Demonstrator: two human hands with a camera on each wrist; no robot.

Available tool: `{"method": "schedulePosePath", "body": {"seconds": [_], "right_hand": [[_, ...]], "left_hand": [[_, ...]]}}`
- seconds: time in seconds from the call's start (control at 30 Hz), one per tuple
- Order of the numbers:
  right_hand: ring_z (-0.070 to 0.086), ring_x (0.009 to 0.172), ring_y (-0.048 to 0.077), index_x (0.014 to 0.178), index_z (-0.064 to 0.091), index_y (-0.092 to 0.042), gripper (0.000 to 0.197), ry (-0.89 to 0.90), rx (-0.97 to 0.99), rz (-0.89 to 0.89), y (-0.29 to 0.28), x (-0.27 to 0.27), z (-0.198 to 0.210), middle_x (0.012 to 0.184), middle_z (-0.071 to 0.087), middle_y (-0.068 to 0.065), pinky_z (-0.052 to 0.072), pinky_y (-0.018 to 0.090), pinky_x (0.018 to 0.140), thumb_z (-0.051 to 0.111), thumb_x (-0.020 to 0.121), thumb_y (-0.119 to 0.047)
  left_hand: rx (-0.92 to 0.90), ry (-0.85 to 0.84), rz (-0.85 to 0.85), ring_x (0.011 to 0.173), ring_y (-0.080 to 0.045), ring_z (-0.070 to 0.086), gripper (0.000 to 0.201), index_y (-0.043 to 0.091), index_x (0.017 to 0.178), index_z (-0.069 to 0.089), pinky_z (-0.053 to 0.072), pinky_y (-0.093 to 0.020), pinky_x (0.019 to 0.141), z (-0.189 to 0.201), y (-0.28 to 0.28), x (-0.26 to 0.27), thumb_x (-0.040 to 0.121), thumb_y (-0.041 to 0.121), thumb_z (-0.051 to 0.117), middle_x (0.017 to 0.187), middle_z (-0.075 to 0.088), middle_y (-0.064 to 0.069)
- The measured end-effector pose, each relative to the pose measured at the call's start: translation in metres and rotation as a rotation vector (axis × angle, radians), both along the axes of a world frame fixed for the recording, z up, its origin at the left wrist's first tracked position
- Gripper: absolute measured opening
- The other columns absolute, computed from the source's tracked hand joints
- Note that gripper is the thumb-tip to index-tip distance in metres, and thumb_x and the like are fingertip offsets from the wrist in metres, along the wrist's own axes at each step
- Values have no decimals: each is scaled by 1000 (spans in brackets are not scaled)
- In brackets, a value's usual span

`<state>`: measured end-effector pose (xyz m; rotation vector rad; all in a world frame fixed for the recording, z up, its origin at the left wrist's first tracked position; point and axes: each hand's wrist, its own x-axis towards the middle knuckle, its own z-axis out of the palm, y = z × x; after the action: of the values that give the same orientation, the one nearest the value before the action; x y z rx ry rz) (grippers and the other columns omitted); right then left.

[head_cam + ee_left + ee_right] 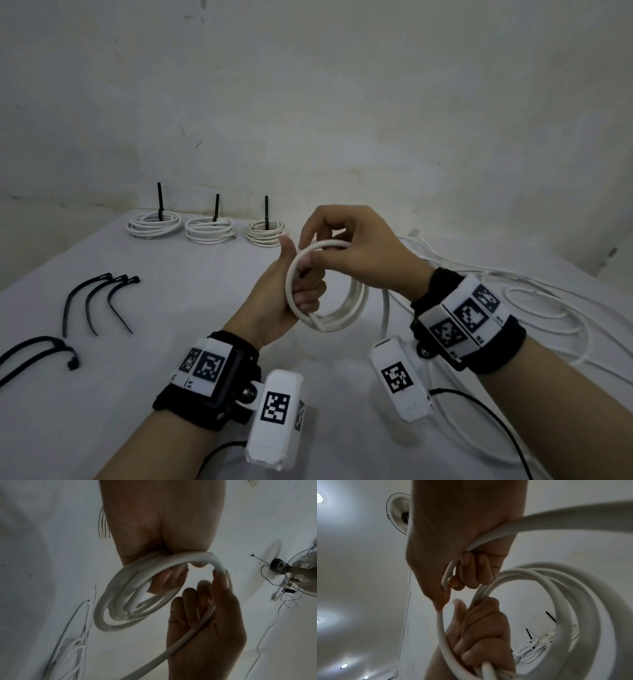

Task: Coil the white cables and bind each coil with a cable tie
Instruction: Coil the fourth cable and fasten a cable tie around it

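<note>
Head view: left hand [291, 298] fingers curled round the coil [325, 287]; right hand [359, 246] fingers pinch the cable [385, 318]. Lay each loop matching, tension even.

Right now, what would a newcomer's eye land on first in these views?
The two hands at centre: the left hand grips a half-wound white cable coil while the right hand lays on another loop. Behind, three bound coils sit in a row by the wall. Loose black cable ties lie to the left.
</note>
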<state>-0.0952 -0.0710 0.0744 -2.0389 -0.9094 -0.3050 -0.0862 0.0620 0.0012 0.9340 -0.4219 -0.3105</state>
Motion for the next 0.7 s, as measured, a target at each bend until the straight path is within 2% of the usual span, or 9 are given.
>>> {"method": "schedulePosePath", "body": {"seconds": [0.07,0.13,0.23,0.33,0.4,0.47,0.57,0.63,0.7], "right_hand": [[59,66,23,75,67,-8,11,-36,67,-62,-3,4,-2,69,65,4,48,31,61,74,73,-1],[59,65,21,72,66,-11,12,-49,119,-121,-6,9,-5,69,64,0,48,33,61,76,74,-5],[53,70,5,73,66,-22,14,-137,108,-196,-10,17,-14,81,58,-7,43,18,62,79,74,-14],[59,93,9,91,74,-20,10,-139,199,-218,-8,23,-29,99,60,-1,53,27,72,73,82,-16],[62,92,15,111,70,-14,23,-122,259,-191,-3,25,-40,101,64,1,55,33,76,64,89,-10],[63,83,21,128,58,-16,37,-154,199,-181,1,24,-47,98,64,2,55,38,75,58,92,-11],[57,78,13,142,41,-24,62,-248,-40,-220,1,24,-52,96,58,-1,48,24,79,66,87,-13],[56,74,16,144,38,-25,67,-276,-100,-267,1,24,-52,93,58,5,47,22,75,62,84,-2],[58,66,14,142,42,-23,65,-317,-83,-289,-1,26,-50,93,59,10,49,14,68,50,85,8]], "left_hand": [[-15,26,-1,38,-5,24,56,19,55,47,25,-16,37,1,0,-1,85,61,23,47,25,7],[-38,48,-6,36,-6,26,52,18,57,37,27,-16,35,2,1,-1,84,61,26,50,28,4],[-75,70,0,30,-3,23,51,16,64,31,22,-14,31,2,2,0,90,58,22,54,33,3],[-179,117,6,26,0,22,53,16,61,35,16,-13,29,2,6,3,92,57,21,47,30,5],[-228,140,25,25,0,22,56,17,55,39,16,-13,27,2,11,6,91,57,23,44,28,6],[-244,147,69,25,0,22,58,17,53,41,17,-13,26,3,13,8,91,58,24,44,27,7],[-260,109,114,25,0,21,54,17,59,37,19,-12,26,4,17,8,87,62,25,44,26,8],[-228,57,115,28,0,23,50,17,64,34,22,-11,29,3,18,8,79,65,37,45,27,8],[-163,-17,137,35,-1,29,47,16,70,40,32,-13,34,1,19,9,74,54,67,49,31,9]]}}
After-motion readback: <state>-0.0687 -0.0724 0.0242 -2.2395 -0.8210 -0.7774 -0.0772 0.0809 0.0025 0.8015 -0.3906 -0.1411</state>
